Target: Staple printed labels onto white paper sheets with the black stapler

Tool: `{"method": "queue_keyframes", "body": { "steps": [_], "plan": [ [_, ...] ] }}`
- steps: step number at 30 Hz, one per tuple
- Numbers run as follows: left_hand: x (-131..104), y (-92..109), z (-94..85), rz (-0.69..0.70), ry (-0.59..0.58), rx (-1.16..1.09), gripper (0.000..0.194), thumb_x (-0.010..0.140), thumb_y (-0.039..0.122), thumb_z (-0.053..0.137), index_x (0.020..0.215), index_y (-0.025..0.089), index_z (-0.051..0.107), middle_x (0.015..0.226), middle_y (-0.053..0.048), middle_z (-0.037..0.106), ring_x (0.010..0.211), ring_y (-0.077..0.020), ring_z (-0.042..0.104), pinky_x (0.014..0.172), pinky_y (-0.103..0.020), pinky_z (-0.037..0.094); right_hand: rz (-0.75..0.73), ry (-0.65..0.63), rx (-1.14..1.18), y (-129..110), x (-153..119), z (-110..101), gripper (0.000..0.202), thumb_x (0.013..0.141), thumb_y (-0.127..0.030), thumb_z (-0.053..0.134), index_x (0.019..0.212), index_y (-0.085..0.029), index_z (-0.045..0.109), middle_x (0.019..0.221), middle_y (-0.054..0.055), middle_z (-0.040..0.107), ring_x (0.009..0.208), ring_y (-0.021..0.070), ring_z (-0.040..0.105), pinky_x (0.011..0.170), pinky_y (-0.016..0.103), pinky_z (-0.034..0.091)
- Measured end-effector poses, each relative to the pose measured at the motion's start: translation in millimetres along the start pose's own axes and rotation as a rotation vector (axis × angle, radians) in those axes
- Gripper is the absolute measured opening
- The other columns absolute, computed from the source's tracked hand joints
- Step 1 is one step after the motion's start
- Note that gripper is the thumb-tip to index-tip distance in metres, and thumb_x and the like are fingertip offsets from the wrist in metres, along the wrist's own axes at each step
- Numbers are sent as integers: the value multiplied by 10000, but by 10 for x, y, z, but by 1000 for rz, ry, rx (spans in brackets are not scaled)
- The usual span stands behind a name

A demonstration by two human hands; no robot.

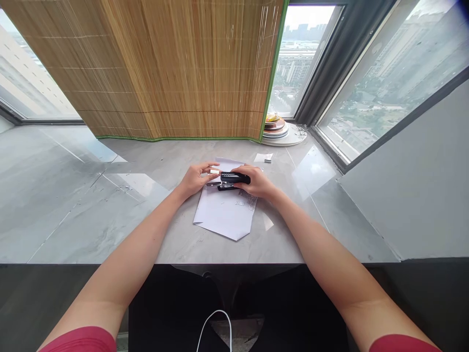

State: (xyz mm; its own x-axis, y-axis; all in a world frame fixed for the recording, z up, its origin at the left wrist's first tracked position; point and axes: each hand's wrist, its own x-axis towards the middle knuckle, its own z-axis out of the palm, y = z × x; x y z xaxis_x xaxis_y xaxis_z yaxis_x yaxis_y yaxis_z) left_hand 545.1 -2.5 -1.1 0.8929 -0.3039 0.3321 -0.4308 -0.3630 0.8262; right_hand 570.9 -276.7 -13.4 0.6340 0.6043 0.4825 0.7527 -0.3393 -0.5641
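A black stapler (234, 178) lies over a creased white sheet of paper (224, 212) in the middle of the grey counter. My right hand (255, 180) is wrapped round the stapler's right part. At its left end, my left hand (198, 178) pinches a small white piece (214, 171) between thumb and fingers. A metal strip of the stapler points left, just below my left fingertips. Small staples or fragments (240, 203) are scattered on the paper's right side.
A small white packet with a short grey strip (268, 161) lies behind my right hand. Stacked plates (276, 131) stand in the back corner by the window. A bamboo blind (183, 68) hangs at the back, and the counter's front edge (234, 264) is near my body.
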Motion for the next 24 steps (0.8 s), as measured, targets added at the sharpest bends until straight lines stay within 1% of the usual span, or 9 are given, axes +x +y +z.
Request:
{"method": "queue_keyframes", "body": {
  "steps": [3,5,10,13,17,19,21,23,24],
  "plan": [
    [1,-31,22,21,-136,86,321,906,494,759,1080,234,835,1121,-70,819,1054,-269,747,988,-402,553,5,34,-16,43,6,-6,344,848,-203,776,1187,-242,741,1106,64,779,1025,278,672,941,416,507],
    [1,-40,34,21,-156,113,308,917,484,740,1070,235,835,1111,-62,821,1045,-262,746,971,-389,559,4,40,-18,64,9,-7,350,843,-200,778,1189,-240,741,1114,64,779,1025,278,669,942,418,508],
    [-20,27,52,-5,-103,152,293,875,467,774,1004,212,839,1022,-69,825,956,-252,750,906,-388,570,-6,38,-36,80,11,-10,349,845,-206,786,1190,-235,746,1105,69,781,1015,281,667,936,420,507],
    [-29,65,63,-13,-89,129,277,845,443,806,999,215,847,1015,-68,823,943,-249,743,884,-386,562,-2,35,-46,79,10,-10,344,853,-209,782,1195,-240,749,1105,68,781,1008,280,665,928,419,508],
    [-22,50,80,-39,-74,118,250,835,417,817,1002,236,863,1012,-65,820,948,-247,725,880,-385,535,-3,35,-44,80,12,-7,354,852,-201,781,1202,-238,747,1121,70,781,1016,279,661,936,420,508],
    [-14,26,89,-72,-56,110,257,813,419,838,1000,245,867,1069,-77,818,991,-262,713,877,-393,521,5,34,-47,78,14,-7,349,853,-204,781,1200,-234,747,1111,74,781,1014,281,660,931,420,509],
    [-3,1,96,-97,-47,87,256,786,427,861,969,248,869,1183,-91,801,1047,-277,697,885,-402,506,13,32,-52,72,16,-6,342,854,-208,780,1194,-235,750,1092,73,782,1010,282,661,923,418,509],
    [7,-23,99,-95,-44,59,259,754,437,883,924,242,868,1266,-102,772,1087,-285,687,909,-407,495,13,41,-48,64,18,-2,328,849,-207,783,1175,-237,754,1073,66,784,995,276,660,914,413,511],
    [11,-33,100,-89,-42,50,265,736,442,894,900,236,866,1270,-107,764,1090,-284,685,918,-406,493,12,50,-41,60,19,0,322,843,-203,784,1162,-237,757,1066,62,785,986,272,658,907,409,513]
  ]
}}
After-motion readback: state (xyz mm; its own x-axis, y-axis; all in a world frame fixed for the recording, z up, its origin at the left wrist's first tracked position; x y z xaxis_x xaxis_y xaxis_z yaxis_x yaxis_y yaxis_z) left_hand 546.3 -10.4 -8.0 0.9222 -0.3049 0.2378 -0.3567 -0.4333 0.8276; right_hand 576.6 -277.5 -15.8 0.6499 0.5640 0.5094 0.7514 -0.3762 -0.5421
